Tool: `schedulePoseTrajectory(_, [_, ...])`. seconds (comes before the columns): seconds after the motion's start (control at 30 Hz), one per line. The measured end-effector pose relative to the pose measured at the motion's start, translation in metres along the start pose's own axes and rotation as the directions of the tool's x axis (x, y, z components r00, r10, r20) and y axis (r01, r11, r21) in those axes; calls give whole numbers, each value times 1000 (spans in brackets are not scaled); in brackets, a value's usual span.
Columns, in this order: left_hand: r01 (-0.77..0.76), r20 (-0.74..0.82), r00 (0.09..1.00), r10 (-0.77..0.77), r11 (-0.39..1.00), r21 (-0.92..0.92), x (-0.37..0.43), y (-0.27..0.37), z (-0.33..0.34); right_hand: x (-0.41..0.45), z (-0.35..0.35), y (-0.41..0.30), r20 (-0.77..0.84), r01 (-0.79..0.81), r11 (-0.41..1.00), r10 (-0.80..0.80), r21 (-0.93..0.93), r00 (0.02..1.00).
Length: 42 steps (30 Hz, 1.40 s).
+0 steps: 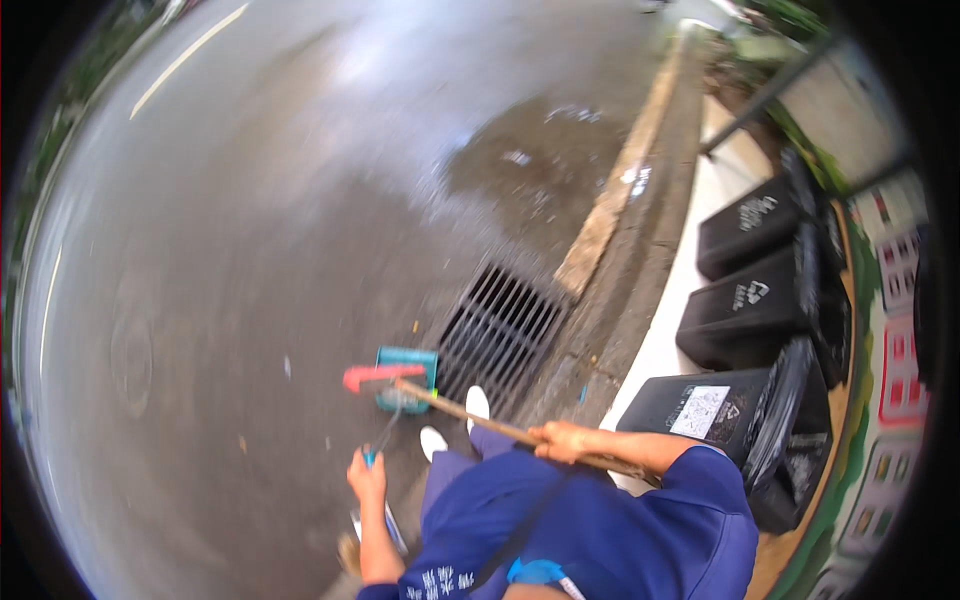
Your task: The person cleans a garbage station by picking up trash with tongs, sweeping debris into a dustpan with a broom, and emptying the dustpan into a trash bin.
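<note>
My left hand [367, 474] grips the blue end of a thin dustpan handle [388, 433]. That handle leads to a teal dustpan [406, 357], low beside the drain grate. Across the dustpan's opening lies the red head of a broom [382, 373]; whether it touches the pan I cannot tell. The broom's wooden stick [457, 411] slants back across my body, and my right hand [562, 441] is closed around it. My two white shoes [477, 405] stand just behind the dustpan.
A metal drain grate [504, 330] adjoins a stone kerb [609, 217]. Several black bins [742, 300] with liners line the right side. Beyond the kerb lies a puddle [525, 165]. Small litter [415, 326] dots the wet road [247, 315].
</note>
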<state>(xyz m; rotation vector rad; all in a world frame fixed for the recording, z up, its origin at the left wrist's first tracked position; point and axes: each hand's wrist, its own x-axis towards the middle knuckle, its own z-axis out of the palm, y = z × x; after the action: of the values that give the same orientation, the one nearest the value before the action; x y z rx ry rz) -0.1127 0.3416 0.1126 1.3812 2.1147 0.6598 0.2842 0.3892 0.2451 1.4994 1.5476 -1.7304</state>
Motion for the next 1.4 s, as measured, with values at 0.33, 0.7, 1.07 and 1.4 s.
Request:
schedulePoseTrajectory(0.33, [-224,-22,974,223,963,-153,89,90,-11,-69,-1,0,-419,68,980,17,187,908])
schedulePoseTrajectory(0.7, [-410,250,839,484,863,-296,239,186,-37,-55,70,-64,-428,490,-243,267,837,863])
schedulePoseTrajectory(1.07, [-602,250,448,859,496,-626,225,407,-59,-6,143,-38,-383,632,-461,524,623,760])
schedulePoseTrajectory(1.4, [-594,-19,88,996,37,-803,40,582,-67,19,191,-6,-560,682,-102,491,724,668])
